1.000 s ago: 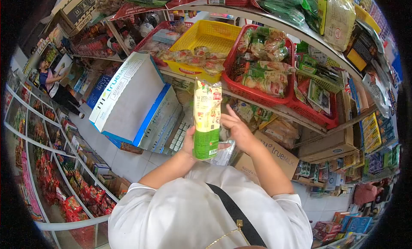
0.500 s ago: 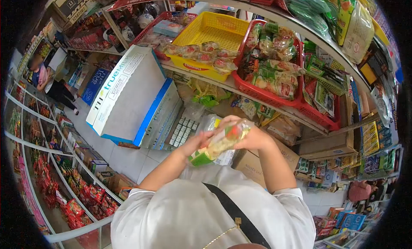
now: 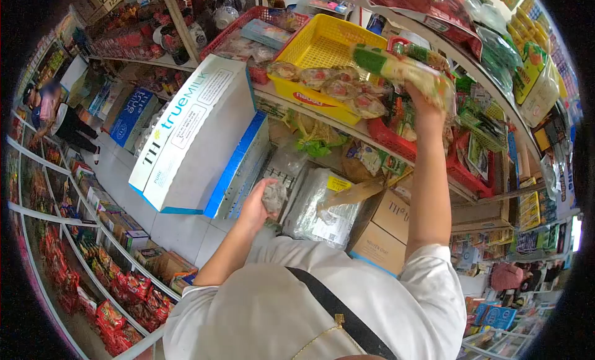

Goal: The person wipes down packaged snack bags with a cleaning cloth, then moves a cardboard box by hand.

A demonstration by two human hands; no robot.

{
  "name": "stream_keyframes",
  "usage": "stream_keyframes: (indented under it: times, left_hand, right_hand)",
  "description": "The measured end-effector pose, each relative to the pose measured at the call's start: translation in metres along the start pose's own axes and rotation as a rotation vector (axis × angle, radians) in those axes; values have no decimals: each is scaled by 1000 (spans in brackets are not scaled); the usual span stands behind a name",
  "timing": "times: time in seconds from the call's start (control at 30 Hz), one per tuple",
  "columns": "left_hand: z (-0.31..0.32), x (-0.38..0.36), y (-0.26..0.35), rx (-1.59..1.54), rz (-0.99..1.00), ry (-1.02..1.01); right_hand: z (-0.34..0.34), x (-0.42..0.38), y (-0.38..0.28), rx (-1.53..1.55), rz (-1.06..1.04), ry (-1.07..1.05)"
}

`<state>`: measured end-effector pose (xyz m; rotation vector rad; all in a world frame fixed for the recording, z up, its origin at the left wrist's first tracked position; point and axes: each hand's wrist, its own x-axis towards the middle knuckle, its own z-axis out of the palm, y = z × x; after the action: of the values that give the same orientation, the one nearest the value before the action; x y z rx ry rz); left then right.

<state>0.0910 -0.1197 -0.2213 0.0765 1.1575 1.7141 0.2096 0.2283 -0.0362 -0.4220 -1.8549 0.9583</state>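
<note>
My right hand (image 3: 426, 109) reaches up and grips a clear food packet (image 3: 396, 68) with green print and pale contents; what is inside is blurred. It is above the red basket (image 3: 396, 142), where similar packets lie partly hidden by my arm. Lower down, my left hand (image 3: 253, 208) is closed around a crumpled piece of clear plastic (image 3: 274, 197). To the left of the red basket stands a yellow basket (image 3: 338, 40), with several small clear packets (image 3: 334, 81) along its front.
An open TH true MILK carton (image 3: 204, 137) stands left of my hands. Below the shelf are a plastic-wrapped package (image 3: 322, 205) and a brown box (image 3: 381, 233). Another person (image 3: 59, 115) stands in the aisle at far left, beside shelves of red snack packets (image 3: 139, 292).
My right hand has carried the packet up and right, from in front of my chest to above the red basket. My left hand has left the packet and moved left with crumpled plastic.
</note>
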Motion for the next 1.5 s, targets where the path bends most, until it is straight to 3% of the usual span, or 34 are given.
stream_keyframes:
  times: [0.03, 0.07, 0.17, 0.27, 0.37, 0.43, 0.5, 0.57, 0.6, 0.8, 0.9, 0.93, 1.13, 1.37, 1.4, 1.5]
  left_hand:
    - [-5, 0, 1, 0, 2, 6]
    - [-9, 0, 2, 1, 7, 12]
    - [-22, 0, 6, 2, 36, 13]
    - [-36, -1, 11, -21, 38, 16]
    - [-43, -2, 24, -66, 3, 27]
    - [-46, -3, 27, -126, -21, 35]
    - [-50, 0, 29, -211, -34, 36]
    - [-50, 2, 28, -220, -47, 63]
    - [-50, 4, 27, -224, -52, 75]
    - [-41, 15, 20, -163, -106, 94]
    - [-36, 24, 20, -244, -139, 33]
    - [-32, 27, 20, -234, -138, 41]
    - [3, 28, 22, -212, -119, 63]
    - [2, -2, -1, -309, -73, 116]
    - [3, -8, -5, -336, -71, 132]
    - [1, -24, -15, -305, -35, 190]
  right_hand:
    - [4, 9, 9, -73, 12, 59]
    - [12, 14, 23, 46, 21, 94]
    - [19, 38, 91, -21, 281, 74]
    - [33, 47, 80, -562, 146, -204]
    - [35, 55, 124, -712, 195, -424]
    - [26, 70, 186, -559, 222, -534]
    - [21, 75, 203, -650, 150, -709]
    - [17, 89, 165, -991, -38, -946]
    - [29, 73, 67, -958, 196, -944]
    - [-12, 75, 111, -555, 220, -726]
    - [-36, 75, 114, -851, 126, -550]
    - [-39, 73, 107, -921, 182, -465]
    - [-60, 82, 177, -1343, -271, -430]
    - [-5, 100, 169, -1248, 114, -590]
    - [-9, 106, 185, -1101, 115, -590]
    - [-23, 117, 198, -1262, -55, -432]
